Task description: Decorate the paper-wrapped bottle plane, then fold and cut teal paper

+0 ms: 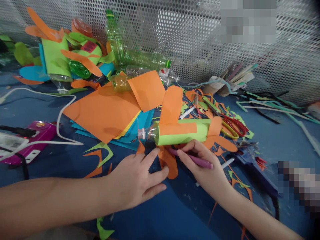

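Blue tabletop (162, 213), scrap-strewn; perforated metal panel (190, 43) behind. Bottle (178, 138) lies sideways mid-tabletop: green paper sleeve (202, 133), 1 orange strip (177, 128) along it, clear neck (151, 132) pointing left. Right hand (208, 173) pinches purple pen (201, 162) near lower orange flap (172, 171). Left hand (137, 176) loosely open, fingers spread over same flap.

We look out from one head-worn camera, facing forward and down across a flat blue tabletop (185, 213). It sits close enough that our bare left hand (135, 178) and bare right hand (208, 174) loom large on the near side. A silver perforated metal screen (190, 36) spans the far side, and the left edge cuts a magenta, boxy device (44, 133).
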`<state>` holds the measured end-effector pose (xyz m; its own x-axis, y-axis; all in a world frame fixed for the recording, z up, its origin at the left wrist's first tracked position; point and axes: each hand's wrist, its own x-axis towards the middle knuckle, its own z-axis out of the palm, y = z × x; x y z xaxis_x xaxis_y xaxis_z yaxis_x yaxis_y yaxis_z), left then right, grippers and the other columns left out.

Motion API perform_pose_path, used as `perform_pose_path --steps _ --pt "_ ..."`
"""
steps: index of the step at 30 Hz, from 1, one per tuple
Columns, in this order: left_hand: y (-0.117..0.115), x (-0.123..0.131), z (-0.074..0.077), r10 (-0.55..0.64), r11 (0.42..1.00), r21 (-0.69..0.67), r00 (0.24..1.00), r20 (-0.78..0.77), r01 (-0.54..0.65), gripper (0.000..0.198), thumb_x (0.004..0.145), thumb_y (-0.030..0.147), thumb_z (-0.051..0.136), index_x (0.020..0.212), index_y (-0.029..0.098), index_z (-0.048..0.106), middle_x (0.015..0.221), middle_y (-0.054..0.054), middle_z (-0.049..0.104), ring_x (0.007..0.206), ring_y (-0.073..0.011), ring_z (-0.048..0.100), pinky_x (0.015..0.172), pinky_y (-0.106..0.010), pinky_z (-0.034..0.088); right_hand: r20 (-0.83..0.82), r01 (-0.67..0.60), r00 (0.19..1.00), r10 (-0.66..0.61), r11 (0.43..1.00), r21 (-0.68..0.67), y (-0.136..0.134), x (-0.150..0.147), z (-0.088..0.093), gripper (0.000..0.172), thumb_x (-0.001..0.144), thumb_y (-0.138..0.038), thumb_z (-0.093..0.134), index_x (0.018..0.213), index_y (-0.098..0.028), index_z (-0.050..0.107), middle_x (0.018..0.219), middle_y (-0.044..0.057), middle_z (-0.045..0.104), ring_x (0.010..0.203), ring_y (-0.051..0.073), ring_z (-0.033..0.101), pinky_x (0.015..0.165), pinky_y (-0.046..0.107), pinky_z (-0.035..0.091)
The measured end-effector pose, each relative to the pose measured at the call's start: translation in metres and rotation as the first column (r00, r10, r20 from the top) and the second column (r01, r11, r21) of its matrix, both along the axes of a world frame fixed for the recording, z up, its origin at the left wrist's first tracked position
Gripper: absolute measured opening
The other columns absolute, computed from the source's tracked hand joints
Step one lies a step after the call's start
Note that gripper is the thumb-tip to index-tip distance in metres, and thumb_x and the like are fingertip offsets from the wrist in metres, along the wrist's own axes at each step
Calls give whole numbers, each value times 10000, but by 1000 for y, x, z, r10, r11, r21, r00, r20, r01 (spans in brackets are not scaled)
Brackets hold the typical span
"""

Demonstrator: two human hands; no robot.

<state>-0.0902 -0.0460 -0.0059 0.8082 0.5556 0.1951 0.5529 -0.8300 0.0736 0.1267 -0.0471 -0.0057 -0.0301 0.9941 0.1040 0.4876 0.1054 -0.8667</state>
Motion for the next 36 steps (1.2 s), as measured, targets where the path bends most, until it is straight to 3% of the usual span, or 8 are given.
perform_pose_path --steps 23,29,36 --pt "-1 -1 -1 5 1000 -19 1000 -13 -6 362 945 436 341 1224 294 523 1310 -184 448 800 -260 600 576 -415 528 4 23 1000 -23 1000 -6 1 1 1 202 845 -318 580 710 -222 465 644 -32 511 581 116 472 539 235 376" --pt "0 -1 -1 2 1000 -13 1000 -11 -2 352 942 428 351 1215 285 522 1313 -191 452 808 -267 600 569 -411 527 -59 -30 998 27 998 -51 1 2 2 198 846 -336 576 719 -225 472 637 -29 519 581 122 489 524 236 378" --pt "0 -1 -1 -1 1000 -18 1000 0 1 349 945 425 345 1210 286 524 1318 -191 440 797 -260 598 573 -413 526 -14 -8 1000 8 1000 -8 -1 2 2 195 848 -310 575 715 -224 461 626 -40 491 562 108 460 520 226 367"
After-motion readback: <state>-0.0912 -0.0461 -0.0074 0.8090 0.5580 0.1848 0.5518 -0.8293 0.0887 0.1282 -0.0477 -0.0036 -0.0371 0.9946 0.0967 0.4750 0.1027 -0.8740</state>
